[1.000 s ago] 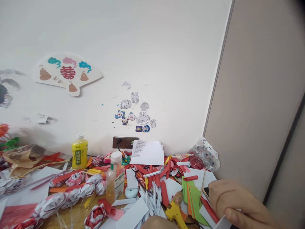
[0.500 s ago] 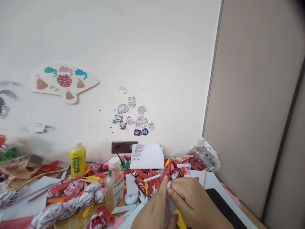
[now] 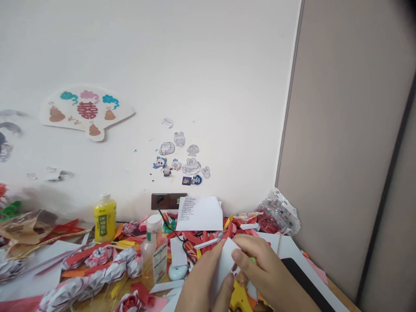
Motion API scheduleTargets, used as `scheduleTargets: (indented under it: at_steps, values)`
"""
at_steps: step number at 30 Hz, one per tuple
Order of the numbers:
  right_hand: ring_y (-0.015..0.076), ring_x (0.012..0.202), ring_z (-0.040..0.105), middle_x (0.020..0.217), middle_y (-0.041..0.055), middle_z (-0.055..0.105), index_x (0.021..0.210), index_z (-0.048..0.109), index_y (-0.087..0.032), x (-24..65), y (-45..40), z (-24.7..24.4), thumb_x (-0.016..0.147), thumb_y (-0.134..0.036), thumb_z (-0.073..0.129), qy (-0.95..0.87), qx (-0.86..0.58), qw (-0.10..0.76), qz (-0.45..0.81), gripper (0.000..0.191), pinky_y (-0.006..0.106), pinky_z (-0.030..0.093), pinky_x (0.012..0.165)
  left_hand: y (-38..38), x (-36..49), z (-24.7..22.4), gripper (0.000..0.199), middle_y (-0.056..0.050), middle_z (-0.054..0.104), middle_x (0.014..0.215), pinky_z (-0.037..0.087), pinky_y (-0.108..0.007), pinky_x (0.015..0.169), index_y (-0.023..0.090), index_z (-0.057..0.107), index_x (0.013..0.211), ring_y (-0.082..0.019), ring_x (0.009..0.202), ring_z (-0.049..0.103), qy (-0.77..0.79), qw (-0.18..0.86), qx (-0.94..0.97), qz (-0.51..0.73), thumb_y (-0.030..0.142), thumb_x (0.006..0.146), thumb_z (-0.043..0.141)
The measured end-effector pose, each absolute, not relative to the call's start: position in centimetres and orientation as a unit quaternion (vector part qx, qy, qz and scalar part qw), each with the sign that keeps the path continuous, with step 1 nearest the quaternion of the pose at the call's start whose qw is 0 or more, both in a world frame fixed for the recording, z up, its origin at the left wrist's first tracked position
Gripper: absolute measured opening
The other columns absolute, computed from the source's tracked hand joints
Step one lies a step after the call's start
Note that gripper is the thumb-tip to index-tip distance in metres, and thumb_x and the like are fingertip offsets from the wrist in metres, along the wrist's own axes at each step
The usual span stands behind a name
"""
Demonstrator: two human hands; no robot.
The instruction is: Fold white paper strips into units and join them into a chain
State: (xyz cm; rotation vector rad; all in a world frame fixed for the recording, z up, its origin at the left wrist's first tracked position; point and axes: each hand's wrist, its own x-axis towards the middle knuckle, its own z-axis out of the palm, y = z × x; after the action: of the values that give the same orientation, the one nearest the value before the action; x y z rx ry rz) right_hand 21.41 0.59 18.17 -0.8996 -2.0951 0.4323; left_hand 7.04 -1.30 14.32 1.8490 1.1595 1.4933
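Observation:
A folded piece of white paper is held between my two hands, its pointed end upward. My left hand grips it from the left, with the thumb on its near face. My right hand pinches its upper right edge between thumb and fingers. Just below my right hand, partly covered, a yellow object lies on the table; its kind is hard to make out. Behind my hands spreads a heap of red, white and yellow paper strips.
A clear bottle and a yellow bottle stand to the left. Near them lie a long folded-paper chain and a red paper rose. A written sheet leans on the wall. A black flat object lies right.
My hands have parted slightly and turned, bringing the folded white paper into view between them. More of the yellow object shows below my right hand.

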Motion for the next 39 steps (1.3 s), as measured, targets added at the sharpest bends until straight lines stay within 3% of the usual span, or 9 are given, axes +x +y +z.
scheduleTargets:
  at_steps: [7,11,16,21,26,29,33,36,39]
  values:
    - [0.0178,0.075,0.051,0.086,0.0041,0.056,0.095,0.056,-0.021,21.3,0.5,18.0,0.082,-0.036,0.046,-0.795,-0.385,0.41,0.227,0.022,0.025,0.04,0.063,-0.8,7.0,14.1,0.054,-0.009,0.048,0.129,0.042,-0.036,0.09,0.022,0.04,0.125,-0.025,0.113,0.047,0.305,0.496,0.599,0.549,0.04,0.075,0.052]
    - [0.018,0.075,0.05,0.084,0.0047,0.056,0.092,0.057,-0.019,21.2,0.5,17.9,0.082,-0.037,0.045,-0.802,-0.363,0.422,0.214,0.023,0.025,0.04,0.062,-0.2,7.5,13.2,0.066,-0.011,0.053,0.124,0.039,-0.039,0.092,0.024,0.033,0.128,-0.026,0.113,0.047,0.264,0.509,0.591,0.568,0.045,0.071,0.057]
    - [0.0137,0.063,0.045,0.072,0.0012,0.051,0.082,0.056,-0.018,21.5,0.8,18.1,0.08,-0.042,0.049,-0.787,-0.334,0.441,0.272,0.026,0.022,0.036,0.052,-0.1,7.5,13.1,0.061,-0.01,0.061,0.113,0.045,-0.036,0.08,0.028,0.033,0.127,-0.024,0.098,0.058,0.204,0.58,0.571,0.544,0.044,0.072,0.056]
    - [0.0109,0.058,0.041,0.065,-0.0021,0.044,0.077,0.053,-0.017,22.1,1.0,18.4,0.076,-0.05,0.051,-0.765,-0.287,0.441,0.371,0.033,0.021,0.032,0.052,-0.5,7.3,14.0,0.053,-0.007,0.065,0.103,0.044,-0.032,0.075,0.03,0.042,0.118,-0.02,0.083,0.064,0.195,0.63,0.546,0.517,0.043,0.07,0.06]
    - [0.0107,0.059,0.044,0.067,-0.0015,0.046,0.082,0.054,-0.016,22.6,0.9,18.3,0.073,-0.046,0.057,-0.743,-0.261,0.42,0.45,0.032,0.019,0.035,0.051,-1.3,7.0,15.2,0.046,-0.006,0.065,0.103,0.045,-0.037,0.079,0.028,0.051,0.11,-0.023,0.09,0.062,0.196,0.67,0.519,0.494,0.037,0.066,0.066]
    - [0.0118,0.061,0.048,0.069,-0.0013,0.047,0.084,0.053,-0.017,22.5,0.8,18.4,0.075,-0.044,0.056,-0.735,-0.249,0.411,0.478,0.029,0.021,0.038,0.053,-1.7,7.0,15.6,0.038,-0.006,0.064,0.107,0.045,-0.039,0.083,0.028,0.053,0.109,-0.024,0.097,0.058,0.249,0.617,0.544,0.511,0.04,0.073,0.057]
    - [0.0124,0.065,0.05,0.071,-0.0012,0.049,0.085,0.055,-0.019,21.9,0.6,18.6,0.079,-0.04,0.051,-0.768,-0.28,0.406,0.409,0.022,0.021,0.039,0.057,-1.8,7.1,15.3,0.034,-0.007,0.062,0.111,0.044,-0.038,0.087,0.026,0.053,0.11,-0.024,0.104,0.054,0.376,0.401,0.616,0.564,0.038,0.08,0.043]
    - [0.0128,0.067,0.048,0.074,-0.0012,0.052,0.085,0.057,-0.02,21.6,0.4,18.7,0.079,-0.036,0.053,-0.807,-0.328,0.39,0.299,0.017,0.021,0.037,0.059,-1.8,6.9,14.9,0.037,-0.01,0.063,0.108,0.045,-0.035,0.084,0.021,0.051,0.114,-0.024,0.099,0.057,0.444,0.259,0.665,0.542,0.031,0.079,0.044]
    - [0.0136,0.068,0.048,0.075,-0.0007,0.054,0.08,0.057,-0.019,21.4,0.1,18.7,0.079,-0.033,0.053,-0.841,-0.344,0.354,0.224,0.014,0.022,0.036,0.06,-1.8,6.7,14.9,0.04,-0.012,0.065,0.104,0.051,-0.029,0.072,0.017,0.05,0.114,-0.022,0.086,0.062,0.47,0.218,0.687,0.51,0.029,0.076,0.047]
